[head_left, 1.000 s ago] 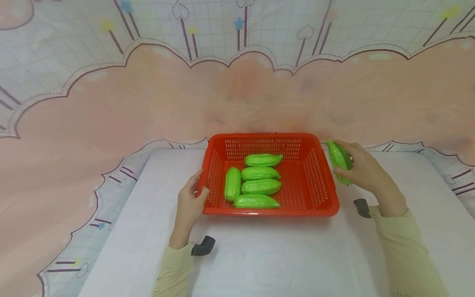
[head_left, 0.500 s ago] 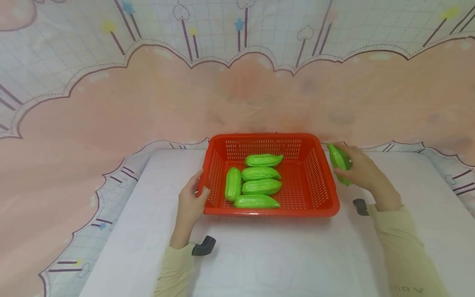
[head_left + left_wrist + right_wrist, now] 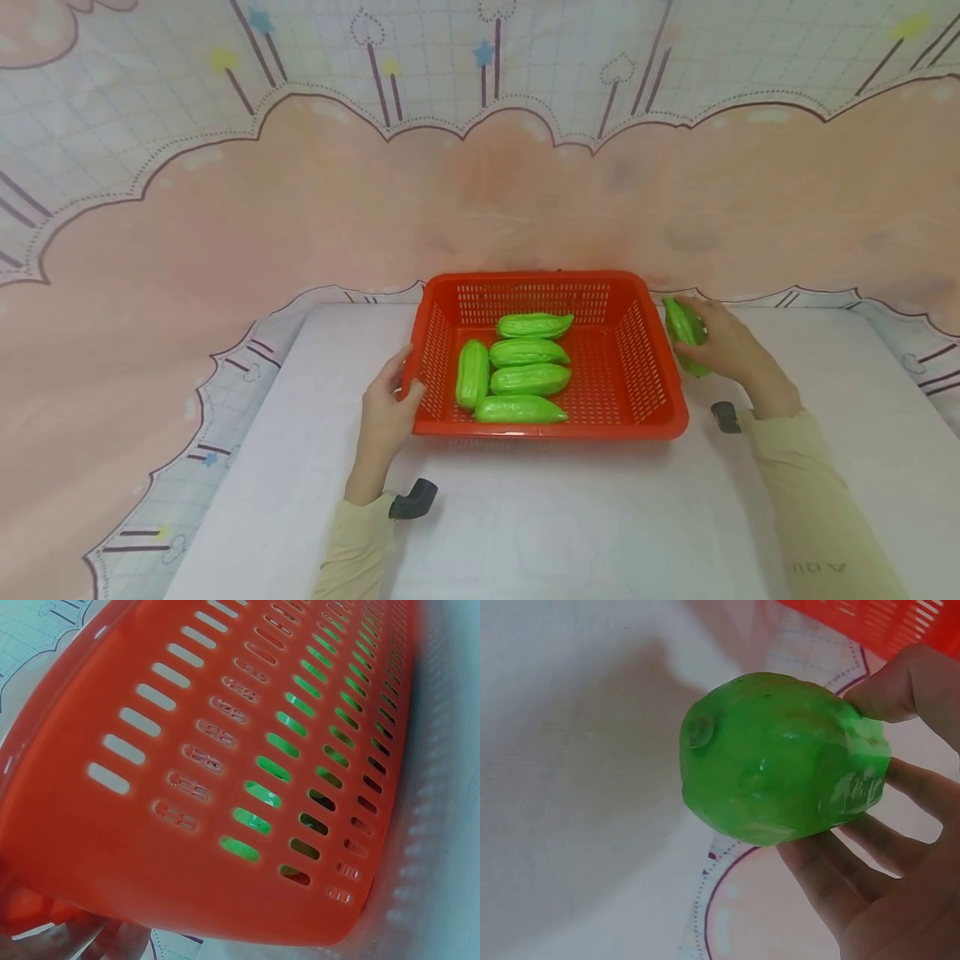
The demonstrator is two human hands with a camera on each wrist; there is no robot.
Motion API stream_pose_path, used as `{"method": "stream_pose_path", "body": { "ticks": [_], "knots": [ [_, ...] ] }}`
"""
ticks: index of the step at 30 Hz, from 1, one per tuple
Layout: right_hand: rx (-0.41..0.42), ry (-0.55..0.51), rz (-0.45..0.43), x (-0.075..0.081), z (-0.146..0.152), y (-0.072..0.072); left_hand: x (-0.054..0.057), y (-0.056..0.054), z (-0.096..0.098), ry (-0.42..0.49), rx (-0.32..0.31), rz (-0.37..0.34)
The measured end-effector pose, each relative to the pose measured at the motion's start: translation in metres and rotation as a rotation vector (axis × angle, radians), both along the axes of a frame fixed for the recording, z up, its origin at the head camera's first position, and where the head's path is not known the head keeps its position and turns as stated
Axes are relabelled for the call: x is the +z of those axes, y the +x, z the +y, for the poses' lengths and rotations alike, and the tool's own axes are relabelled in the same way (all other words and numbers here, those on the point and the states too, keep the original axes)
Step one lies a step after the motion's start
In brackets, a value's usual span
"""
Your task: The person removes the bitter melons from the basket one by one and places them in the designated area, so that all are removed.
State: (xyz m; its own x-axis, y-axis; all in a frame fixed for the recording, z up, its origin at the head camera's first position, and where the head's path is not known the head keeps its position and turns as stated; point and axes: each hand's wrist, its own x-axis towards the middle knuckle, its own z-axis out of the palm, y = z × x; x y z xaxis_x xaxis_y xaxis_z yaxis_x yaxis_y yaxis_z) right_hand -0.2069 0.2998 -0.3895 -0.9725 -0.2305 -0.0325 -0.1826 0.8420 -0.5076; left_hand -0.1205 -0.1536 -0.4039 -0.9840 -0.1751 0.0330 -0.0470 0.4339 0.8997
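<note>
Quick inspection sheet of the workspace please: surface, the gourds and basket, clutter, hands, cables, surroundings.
Surface: white table top, bare in front of the basket.
Job's things: red slotted basket holds five green bitter gourds, four lying crosswise in a row and one lengthwise at their left; a sixth gourd is outside, right of the basket.
Clutter: nothing seen.
Hands: left hand grips the basket's left rim; right hand holds the sixth gourd by thumb and fingers.
Cables: nothing seen; a dark wrist mount shows at each sleeve.
Surroundings: pink and pale grid-patterned backdrop cloth behind and beside the table.
</note>
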Motion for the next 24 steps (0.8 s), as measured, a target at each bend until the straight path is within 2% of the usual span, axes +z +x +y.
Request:
{"method": "stream_pose_path", "body": {
  "ticks": [5, 17, 24],
  "knots": [
    [-0.014, 0.009, -0.047, -0.004, 0.001, -0.003, 0.001, 0.000, 0.001, -0.004, -0.002, 0.007],
    [-0.002, 0.017, -0.027, -0.018, 0.007, -0.009, 0.001, -0.001, 0.000, -0.006, -0.001, 0.003],
    [0.012, 0.003, -0.076, -0.022, 0.008, -0.014, 0.000, 0.000, 0.000, 0.000, 0.000, 0.005]
  ]
}}
